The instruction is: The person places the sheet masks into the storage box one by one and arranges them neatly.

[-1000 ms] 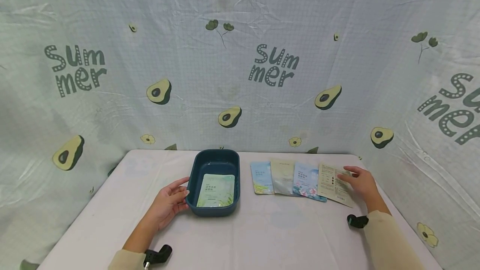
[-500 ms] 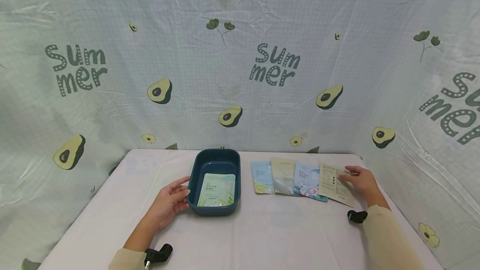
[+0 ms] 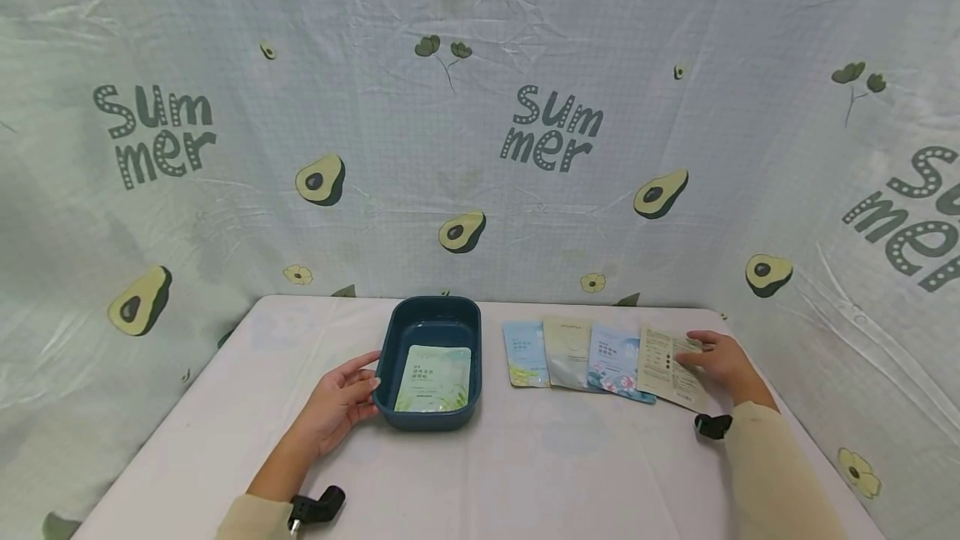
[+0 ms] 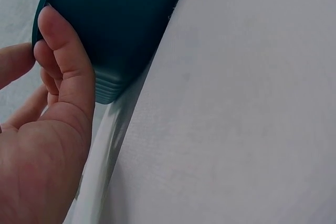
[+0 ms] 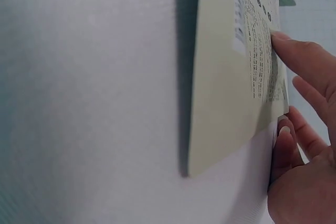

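My left hand (image 3: pixel 341 407) rests against the left side of a dark blue rectangular bin (image 3: pixel 382 390); in the left wrist view its thumb (image 4: pixel 65 51) lies on the outer wall and a fingertip meets the rim. Flat inside the bin is a green-and-white sachet (image 3: pixel 433 380). On the right, my right hand (image 3: pixel 727 365) touches a beige printed sachet (image 3: pixel 667 365), the outermost of an overlapping row. The right wrist view has one digit lying on the sachet's text side (image 5: pixel 260 51), while the other fingers sit loosely bent beside its edge.
Left of the beige sachet lie a blue floral sachet (image 3: pixel 618 361), a pale beige sachet (image 3: pixel 567 352) and a light blue sachet (image 3: pixel 525 354). They share a white-covered table (image 3: pixel 540 473) with the bin. A patterned curtain (image 3: pixel 375 215) encloses the back and sides.
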`<move>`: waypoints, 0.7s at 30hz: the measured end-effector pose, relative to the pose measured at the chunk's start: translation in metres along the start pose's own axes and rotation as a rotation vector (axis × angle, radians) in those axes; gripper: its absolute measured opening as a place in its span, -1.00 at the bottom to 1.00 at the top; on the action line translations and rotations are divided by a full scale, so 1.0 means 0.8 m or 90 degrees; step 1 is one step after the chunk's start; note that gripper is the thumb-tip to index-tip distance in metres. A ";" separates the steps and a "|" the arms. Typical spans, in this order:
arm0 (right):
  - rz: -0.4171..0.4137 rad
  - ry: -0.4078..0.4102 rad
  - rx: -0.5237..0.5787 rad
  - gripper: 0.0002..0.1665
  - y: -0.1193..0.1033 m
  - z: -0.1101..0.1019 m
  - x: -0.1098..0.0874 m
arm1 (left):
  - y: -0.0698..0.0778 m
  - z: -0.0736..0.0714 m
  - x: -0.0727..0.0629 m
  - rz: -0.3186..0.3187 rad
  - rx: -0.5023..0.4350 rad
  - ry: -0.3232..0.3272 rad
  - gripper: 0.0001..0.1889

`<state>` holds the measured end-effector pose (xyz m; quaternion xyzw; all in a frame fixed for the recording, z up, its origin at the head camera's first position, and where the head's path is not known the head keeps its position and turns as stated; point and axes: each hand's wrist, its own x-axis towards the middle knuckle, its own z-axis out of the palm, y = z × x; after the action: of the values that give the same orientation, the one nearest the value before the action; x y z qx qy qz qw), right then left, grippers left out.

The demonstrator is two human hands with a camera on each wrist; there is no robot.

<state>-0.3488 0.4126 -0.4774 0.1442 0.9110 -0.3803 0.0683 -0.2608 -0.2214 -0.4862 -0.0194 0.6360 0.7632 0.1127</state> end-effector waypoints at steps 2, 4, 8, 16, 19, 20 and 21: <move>0.004 -0.002 0.006 0.07 0.000 0.000 0.001 | 0.000 0.000 0.000 0.001 0.001 0.000 -0.36; 0.006 -0.004 0.010 0.08 -0.001 0.000 0.001 | 0.001 0.001 0.000 0.000 0.001 0.001 -0.37; 0.011 -0.008 0.017 0.09 -0.003 0.000 0.000 | 0.001 0.001 0.000 -0.003 0.000 0.004 -0.36; 0.013 -0.040 0.010 0.10 -0.010 -0.003 -0.003 | 0.002 0.001 0.000 -0.005 -0.001 0.001 -0.36; 0.008 -0.047 0.003 0.11 -0.012 -0.004 -0.003 | 0.003 0.001 0.000 -0.004 0.000 0.000 -0.36; 0.009 -0.049 0.002 0.10 -0.012 -0.004 -0.004 | 0.003 0.001 0.000 -0.004 0.001 0.000 -0.36; 0.010 -0.050 0.001 0.11 -0.013 -0.004 -0.004 | 0.003 0.001 0.000 -0.003 0.002 -0.001 -0.36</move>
<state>-0.3491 0.4076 -0.4677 0.1363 0.9063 -0.3855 0.1064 -0.2608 -0.2208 -0.4840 -0.0202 0.6371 0.7618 0.1154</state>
